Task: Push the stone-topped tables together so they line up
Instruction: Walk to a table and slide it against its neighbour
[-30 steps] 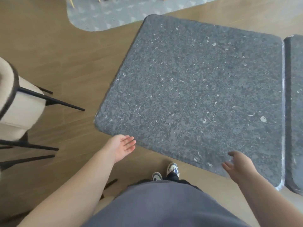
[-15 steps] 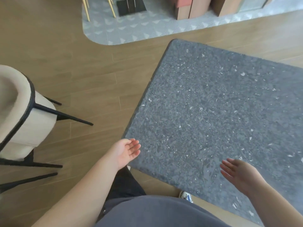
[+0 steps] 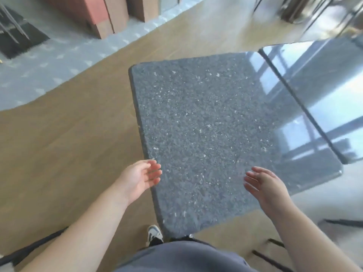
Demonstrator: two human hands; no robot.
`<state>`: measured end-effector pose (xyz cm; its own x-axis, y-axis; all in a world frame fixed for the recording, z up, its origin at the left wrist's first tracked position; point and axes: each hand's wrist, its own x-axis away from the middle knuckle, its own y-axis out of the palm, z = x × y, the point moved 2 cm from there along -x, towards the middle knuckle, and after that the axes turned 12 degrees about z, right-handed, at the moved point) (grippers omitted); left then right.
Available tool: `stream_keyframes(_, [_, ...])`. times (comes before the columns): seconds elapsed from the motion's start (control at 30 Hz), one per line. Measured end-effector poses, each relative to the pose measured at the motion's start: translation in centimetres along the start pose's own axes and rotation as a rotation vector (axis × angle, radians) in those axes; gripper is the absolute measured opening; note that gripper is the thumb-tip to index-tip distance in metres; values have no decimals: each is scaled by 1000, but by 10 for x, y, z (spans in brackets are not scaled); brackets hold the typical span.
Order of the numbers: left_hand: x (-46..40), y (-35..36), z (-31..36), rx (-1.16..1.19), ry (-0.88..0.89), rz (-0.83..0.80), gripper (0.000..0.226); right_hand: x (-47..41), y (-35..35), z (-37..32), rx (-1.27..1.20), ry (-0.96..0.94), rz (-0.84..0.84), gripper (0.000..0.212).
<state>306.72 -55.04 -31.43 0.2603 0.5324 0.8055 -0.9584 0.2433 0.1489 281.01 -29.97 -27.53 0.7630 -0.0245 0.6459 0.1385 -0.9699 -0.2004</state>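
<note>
left hand (image 3: 140, 178) spread, at near-left edge of stone-topped surface (image 3: 206, 134) | right hand (image 3: 264, 185) spread, over its near part, contact unclear | second stone-topped surface (image 3: 322, 91) beyond right hand, edges just beside

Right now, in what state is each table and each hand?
Near table: standing beside the second table, a thin dark seam between them.
Second table: at the near table's far side, top glossy with reflections.
Left hand: open, at the near table's left edge.
Right hand: open, over the near table's top.
</note>
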Motion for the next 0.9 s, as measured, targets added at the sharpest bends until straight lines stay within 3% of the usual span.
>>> stream_keyframes(0.23, [21,103,19,-116,10,-328,23,34,-63,-38,-222,-95,228,24])
stream_keyframes(0.43, [35,110,57,-320,22,-548,24,97,-64,-4,-458,-108,401,26])
stream_keyframes(0.7, [-21,-12,183,-430,57,-622,23,173,83,68,-614,-35,480,26])
stream_keyframes(0.9, [-73,-82,274,-360,39,-593,23,195,189,52,-542,-22,482,25])
